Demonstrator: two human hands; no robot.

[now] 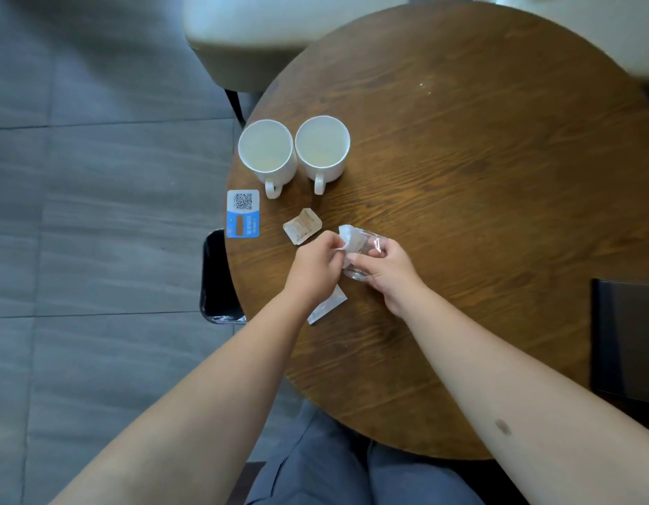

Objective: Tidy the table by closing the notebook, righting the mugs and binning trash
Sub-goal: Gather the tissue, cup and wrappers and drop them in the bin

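Note:
Two white mugs (266, 154) (323, 151) stand upright side by side at the round wooden table's (479, 176) left edge, handles toward me. My right hand (386, 273) grips a small clear glass cup (357, 266). My left hand (317, 264) pinches a crumpled white wrapper (350, 238) at the cup's mouth. A small brown sachet (301, 226) lies just beyond my left hand. A white packet (326, 308) lies partly hidden under my left wrist. A closed black notebook (625, 337) rests at the table's right edge.
A black bin (217, 278) stands on the floor beside the table's left edge. A blue and white QR-code sticker (243, 213) sits on the table edge. A pale upholstered chair (250, 38) stands at the far side. My knees are under the near edge.

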